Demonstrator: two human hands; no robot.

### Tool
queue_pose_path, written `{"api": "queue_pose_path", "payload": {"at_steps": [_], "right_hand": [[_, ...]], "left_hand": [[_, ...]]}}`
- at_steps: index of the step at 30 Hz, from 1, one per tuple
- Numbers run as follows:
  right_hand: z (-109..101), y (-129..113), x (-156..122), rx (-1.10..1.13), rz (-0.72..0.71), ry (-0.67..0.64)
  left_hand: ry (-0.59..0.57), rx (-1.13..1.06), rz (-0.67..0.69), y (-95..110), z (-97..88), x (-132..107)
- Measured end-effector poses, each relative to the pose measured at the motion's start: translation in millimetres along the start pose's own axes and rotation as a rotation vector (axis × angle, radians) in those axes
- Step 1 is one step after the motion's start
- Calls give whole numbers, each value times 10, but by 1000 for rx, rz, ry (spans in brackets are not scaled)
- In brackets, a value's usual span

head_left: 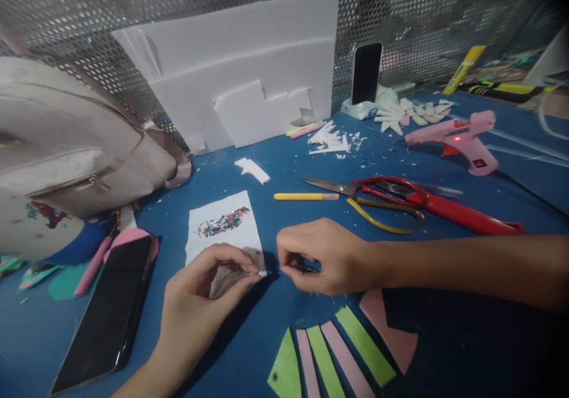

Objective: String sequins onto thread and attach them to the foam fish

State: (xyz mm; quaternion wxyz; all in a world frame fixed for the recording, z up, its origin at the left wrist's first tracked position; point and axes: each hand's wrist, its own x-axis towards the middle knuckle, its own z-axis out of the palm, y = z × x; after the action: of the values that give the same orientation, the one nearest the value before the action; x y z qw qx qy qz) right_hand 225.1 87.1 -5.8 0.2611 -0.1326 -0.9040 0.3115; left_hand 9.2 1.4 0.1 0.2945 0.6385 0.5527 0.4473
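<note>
Head view has both hands low over the blue counter [244, 344], and I'd call the step in hand close, two-sided fingertip work. The left hand [191, 297] pinches something small and pale, too tiny for me to name, over the near edge of a white paper [249, 232]. A strip of glitter [224, 222] lies on that paper, just beyond the left fingers, and a greyish, see-through piece [226, 282] shows under their curl. The right hand [342, 258], just beside, has thumb and finger drawn together around a slim dark thing [304, 267], mostly hidden. Green and pink strips [326, 359] lie nearer the body, below the right hand; a yellow pen [306, 196] sits just beyond it. To my eye, the next move calls for a steady left pinch and fingers clear of the glitter.
</note>
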Motion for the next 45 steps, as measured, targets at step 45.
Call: {"api": "queue_pose_path", "payload": {"at_steps": [45], "right_hand": [[-7,-16,3,67,16,48]], "left_hand": [[29,-35,65,3,-2,-7]]}}
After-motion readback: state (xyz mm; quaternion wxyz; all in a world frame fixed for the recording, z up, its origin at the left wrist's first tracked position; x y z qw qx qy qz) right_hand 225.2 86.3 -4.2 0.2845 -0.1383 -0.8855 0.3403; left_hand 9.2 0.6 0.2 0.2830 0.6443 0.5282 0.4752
